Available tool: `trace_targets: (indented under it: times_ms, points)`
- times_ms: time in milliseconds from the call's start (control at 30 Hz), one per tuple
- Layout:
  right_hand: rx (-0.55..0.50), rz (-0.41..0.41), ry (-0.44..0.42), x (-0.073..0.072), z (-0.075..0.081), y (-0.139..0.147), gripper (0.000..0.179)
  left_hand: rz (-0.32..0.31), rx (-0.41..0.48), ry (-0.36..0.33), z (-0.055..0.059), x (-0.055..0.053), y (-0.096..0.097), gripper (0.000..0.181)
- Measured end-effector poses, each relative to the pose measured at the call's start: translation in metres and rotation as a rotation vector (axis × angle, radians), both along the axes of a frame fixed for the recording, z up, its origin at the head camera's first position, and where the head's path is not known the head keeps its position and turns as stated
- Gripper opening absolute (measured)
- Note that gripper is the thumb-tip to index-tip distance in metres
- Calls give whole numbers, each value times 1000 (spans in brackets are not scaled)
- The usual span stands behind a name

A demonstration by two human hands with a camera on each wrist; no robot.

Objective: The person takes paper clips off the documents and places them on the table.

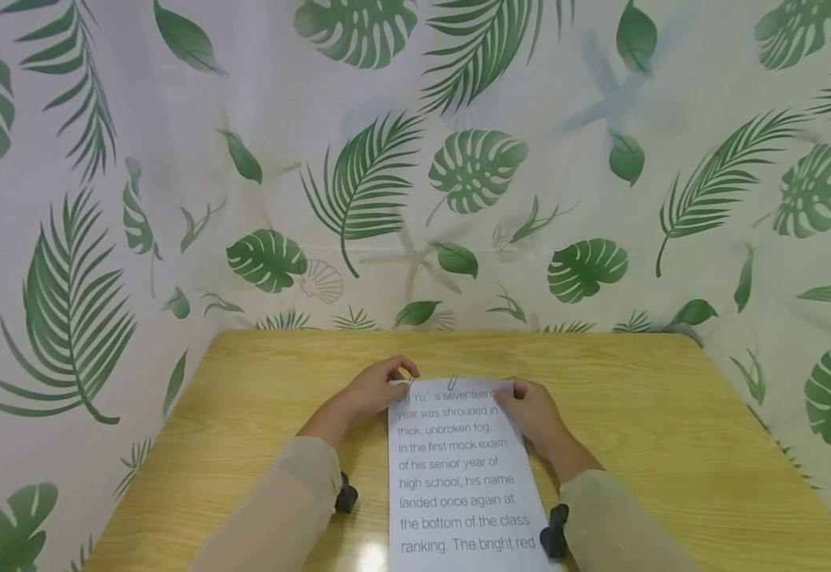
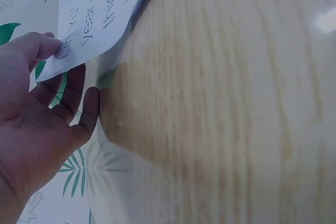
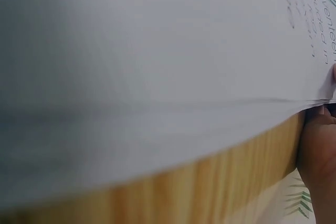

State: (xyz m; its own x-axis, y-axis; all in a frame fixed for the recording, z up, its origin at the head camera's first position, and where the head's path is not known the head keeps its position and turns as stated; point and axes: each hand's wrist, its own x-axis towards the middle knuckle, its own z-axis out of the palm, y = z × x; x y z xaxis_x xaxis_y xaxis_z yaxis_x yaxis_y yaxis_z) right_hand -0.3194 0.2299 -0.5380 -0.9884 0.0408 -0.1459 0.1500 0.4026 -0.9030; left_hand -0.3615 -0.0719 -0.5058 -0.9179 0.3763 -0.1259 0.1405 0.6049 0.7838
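A white printed sheet of paper (image 1: 458, 477) with large lines of English text is held up by its top corners. My left hand (image 1: 380, 387) pinches the top left corner; in the left wrist view its thumb (image 2: 39, 45) lies on the printed face and other fingers are behind. At the top right corner, my right hand (image 1: 535, 413) grips with the thumb in front. A green paper clip (image 1: 452, 383) sits on the top edge between the hands. In the right wrist view the paper's side edge (image 3: 220, 135) looks layered, and the right hand is partly cut off.
The paper is over a wood-grain table (image 1: 265, 373), whose back edge meets a white curtain (image 1: 387, 294) printed with green leaves. The curtain also runs along both sides. Dark wrist mounts (image 1: 554, 532) are on both sleeves, the right one overlapping the paper's edge.
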Motion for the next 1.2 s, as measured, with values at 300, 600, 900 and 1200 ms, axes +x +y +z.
trace_targets:
  times_ms: [300,600,900,1200]
  points:
    - [-10,-9,-25,0,2,-1,29,11,-1,-17,1,-1,1,22]
    - [-20,1,-8,0,0,0,27,26,9,-1,-5,-4,2,19]
    - [-10,8,0,1,0,-1,26,62,35,13,-1,3,-4,21]
    - [9,11,-8,2,5,-2,29,108,90,-18,-6,1,-23,22]
